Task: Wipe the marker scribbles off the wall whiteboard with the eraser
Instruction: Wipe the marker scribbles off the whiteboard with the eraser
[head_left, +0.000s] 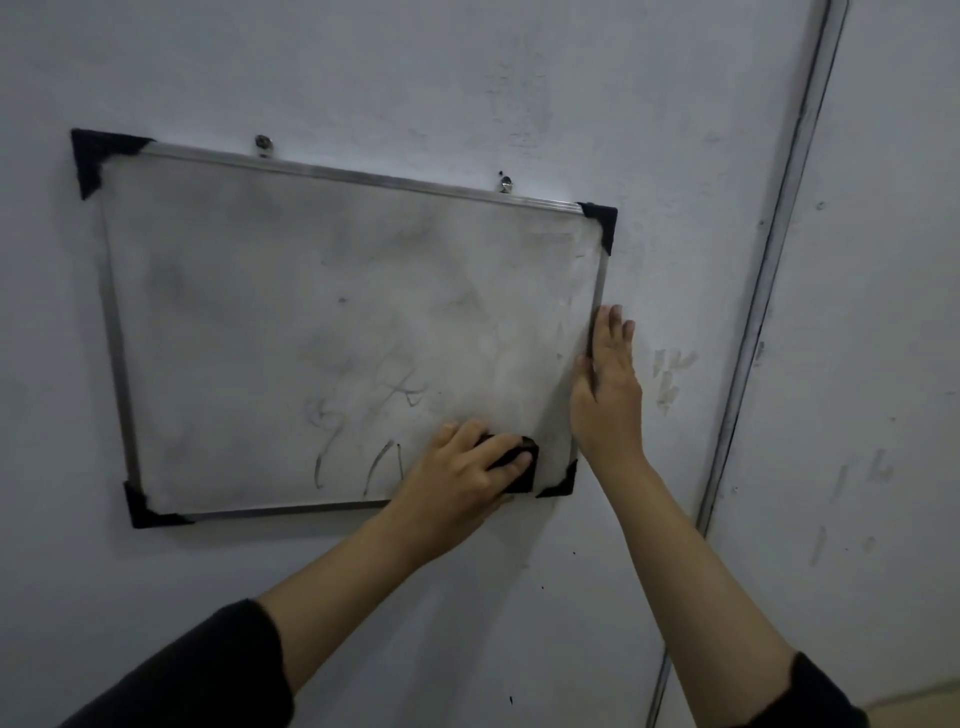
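Observation:
A whiteboard (291, 291) with a metal frame and black corner caps hangs tilted on the wall. Faint grey smears cover it, and dark marker scribbles (363, 457) remain near its lower edge. My left hand (462, 475) presses a black eraser (519, 465) flat against the board's lower right corner, just right of the scribbles. My right hand (608, 395) lies flat with fingers extended on the board's right frame edge, thumb on the board surface.
Two screws (263, 143) (506, 183) hold the board's top edge. A vertical conduit strip (769, 270) runs down the wall to the right. Smudges (670, 374) mark the wall beside my right hand.

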